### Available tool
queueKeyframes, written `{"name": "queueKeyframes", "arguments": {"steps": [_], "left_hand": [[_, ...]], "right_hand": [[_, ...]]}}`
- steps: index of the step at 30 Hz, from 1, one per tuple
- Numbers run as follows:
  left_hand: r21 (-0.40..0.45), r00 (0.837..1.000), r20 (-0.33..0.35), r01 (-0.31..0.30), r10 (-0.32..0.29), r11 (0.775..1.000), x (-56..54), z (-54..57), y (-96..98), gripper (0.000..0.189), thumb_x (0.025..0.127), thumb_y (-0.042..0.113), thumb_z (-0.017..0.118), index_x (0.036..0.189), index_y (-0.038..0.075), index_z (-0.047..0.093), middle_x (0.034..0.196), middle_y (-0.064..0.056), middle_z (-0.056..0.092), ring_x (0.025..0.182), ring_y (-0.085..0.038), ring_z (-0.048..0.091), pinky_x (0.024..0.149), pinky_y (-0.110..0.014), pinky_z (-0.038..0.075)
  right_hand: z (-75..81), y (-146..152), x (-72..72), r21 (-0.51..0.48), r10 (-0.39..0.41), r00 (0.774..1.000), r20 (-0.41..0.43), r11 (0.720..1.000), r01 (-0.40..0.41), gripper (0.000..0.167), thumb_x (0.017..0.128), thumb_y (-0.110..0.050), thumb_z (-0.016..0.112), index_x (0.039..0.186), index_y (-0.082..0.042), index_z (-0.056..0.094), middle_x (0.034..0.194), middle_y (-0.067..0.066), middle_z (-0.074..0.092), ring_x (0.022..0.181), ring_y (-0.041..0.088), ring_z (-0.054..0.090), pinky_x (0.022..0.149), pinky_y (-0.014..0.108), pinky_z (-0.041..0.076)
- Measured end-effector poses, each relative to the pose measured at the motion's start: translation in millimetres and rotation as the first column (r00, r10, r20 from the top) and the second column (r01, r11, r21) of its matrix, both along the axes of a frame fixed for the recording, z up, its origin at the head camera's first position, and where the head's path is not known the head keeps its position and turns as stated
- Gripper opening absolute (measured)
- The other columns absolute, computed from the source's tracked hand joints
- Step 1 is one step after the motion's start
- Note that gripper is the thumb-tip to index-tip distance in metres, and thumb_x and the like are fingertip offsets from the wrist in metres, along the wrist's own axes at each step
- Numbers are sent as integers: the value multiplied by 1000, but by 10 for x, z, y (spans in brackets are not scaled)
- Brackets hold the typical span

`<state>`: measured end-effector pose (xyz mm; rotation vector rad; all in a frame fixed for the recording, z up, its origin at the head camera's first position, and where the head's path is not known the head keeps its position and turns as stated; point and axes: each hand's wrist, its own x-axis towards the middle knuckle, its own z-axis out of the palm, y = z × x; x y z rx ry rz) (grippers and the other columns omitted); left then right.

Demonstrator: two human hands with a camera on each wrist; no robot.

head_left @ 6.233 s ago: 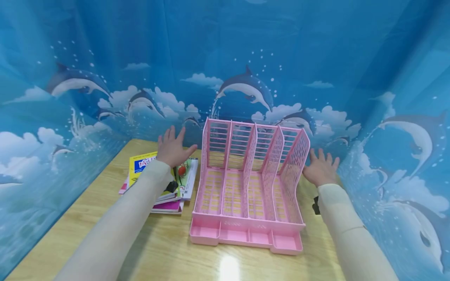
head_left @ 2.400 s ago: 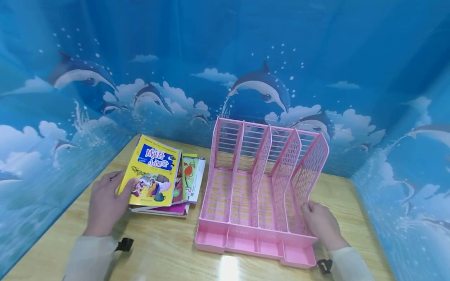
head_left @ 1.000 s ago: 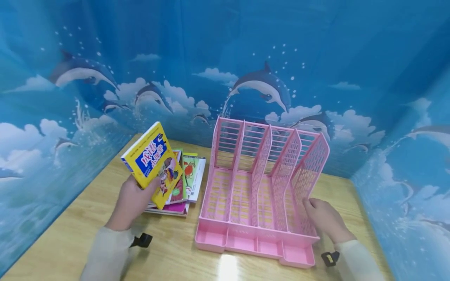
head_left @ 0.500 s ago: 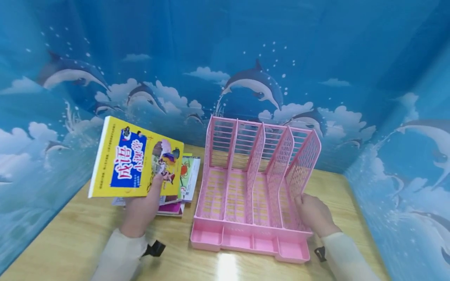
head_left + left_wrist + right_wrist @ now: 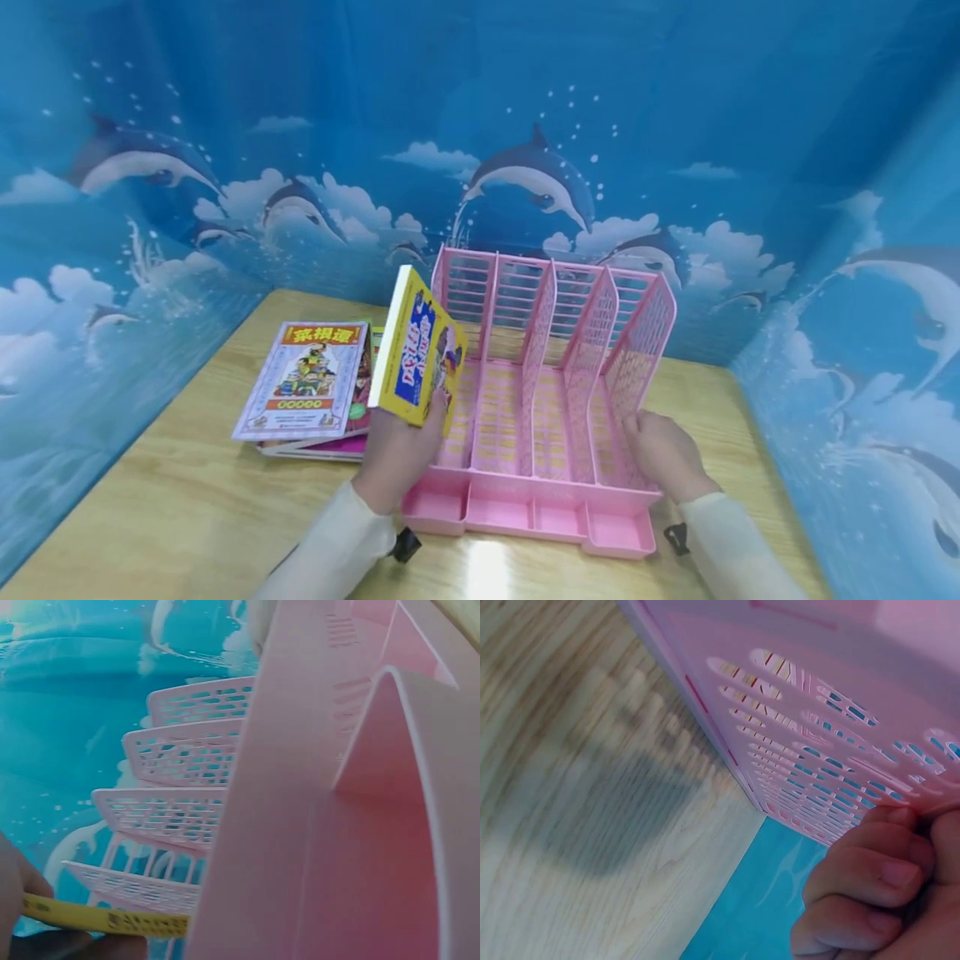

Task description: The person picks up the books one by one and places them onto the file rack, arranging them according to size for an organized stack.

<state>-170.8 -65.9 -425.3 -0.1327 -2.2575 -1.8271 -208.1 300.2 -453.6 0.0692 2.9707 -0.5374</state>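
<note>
My left hand (image 5: 401, 458) grips a yellow paperback book (image 5: 420, 358) by its lower part, thumb on the cover. The book stands tilted, overlapping the leftmost slot of a pink desktop file rack (image 5: 540, 483) in the head view. In the left wrist view the same yellow book (image 5: 112, 919) shows edge-on, level with the rack's slotted dividers (image 5: 157, 814). My right hand (image 5: 663, 454) pinches the rack's right side wall; its curled fingers (image 5: 855, 877) sit against the perforated panel (image 5: 810, 772). The rack's slots hold nothing that shows.
Left of the rack lies a stack of several books, with a lavender-covered one (image 5: 311, 383) on top and a magenta one (image 5: 345, 447) lower down. Small tray compartments (image 5: 498, 504) run along the rack's front. A dolphin-print curtain (image 5: 337, 100) surrounds the wooden table (image 5: 172, 517).
My left hand took the yellow book off the stack, turned it, and carried it right to the rack, uncovering the lavender book. The right hand moved onto the rack's wall and stayed there.
</note>
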Motion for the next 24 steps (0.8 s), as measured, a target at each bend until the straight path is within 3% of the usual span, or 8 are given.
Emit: {"name": "queueKeyframes", "arguments": {"steps": [4, 7, 13, 15, 20, 23, 24], "left_hand": [[-78, 988, 157, 5, 7, 997, -88, -24, 67, 53, 103, 25, 62, 150, 4, 48, 128, -22, 67, 67, -24, 68, 48, -35, 58], [-183, 986, 168, 24, 8, 983, -141, -29, 105, 54, 104, 30, 58, 145, -5, 50, 123, -28, 68, 54, -20, 59, 39, -34, 51], [-303, 993, 122, 35, 2, 952, -261, -72, 176, 55, 106, 31, 56, 150, 0, 46, 130, -27, 66, 60, -20, 65, 45, -34, 55], [-298, 987, 162, 64, -16, 952, -294, -88, 201, 59, 106, 36, 57, 154, 4, 41, 132, -26, 65, 61, -21, 66, 46, -35, 56], [-278, 973, 221, 127, -65, 952, -345, -113, 258, 71, 102, 46, 62, 152, 1, 42, 123, -27, 67, 60, -21, 65, 45, -32, 55], [-271, 974, 189, 174, -125, 947, -360, -121, 264, 74, 98, 45, 69, 153, 4, 39, 119, -26, 68, 66, -24, 67, 47, -30, 56], [-262, 971, 173, 205, -163, 943, -369, -127, 263, 76, 98, 42, 71, 157, 9, 35, 126, -24, 66, 77, -26, 70, 53, -32, 60]], "right_hand": [[-18, -12, 3, -4, 0, 1000, -6, 1000, 0, 53, 112, -37, 26, 80, -11, 59, 68, 6, 56, 63, 22, 53, 60, 38, 47], [-19, -12, 1, 0, 5, 1000, -13, 1000, -5, 55, 112, -38, 25, 84, -10, 63, 72, 6, 59, 64, 22, 55, 61, 40, 49], [-14, -17, -4, -13, -3, 1000, 9, 1000, 4, 56, 112, -40, 25, 89, -8, 65, 72, 6, 60, 65, 22, 55, 61, 40, 49], [-17, -19, -3, -17, -5, 1000, 13, 1000, 5, 56, 112, -40, 26, 90, -8, 65, 72, 5, 59, 65, 21, 55, 61, 40, 49], [-30, -16, -1, -19, -10, 1000, 9, 1000, 10, 57, 112, -41, 25, 89, -9, 65, 70, 4, 58, 65, 21, 55, 63, 41, 50], [-32, -4, -8, -26, -12, 1000, 6, 1000, 13, 57, 112, -41, 25, 89, -9, 66, 70, 4, 58, 65, 21, 55, 63, 41, 50], [-30, 3, -10, -28, -12, 1000, 4, 1000, 12, 56, 112, -41, 26, 90, -9, 66, 71, 4, 58, 65, 21, 55, 63, 42, 50]]}}
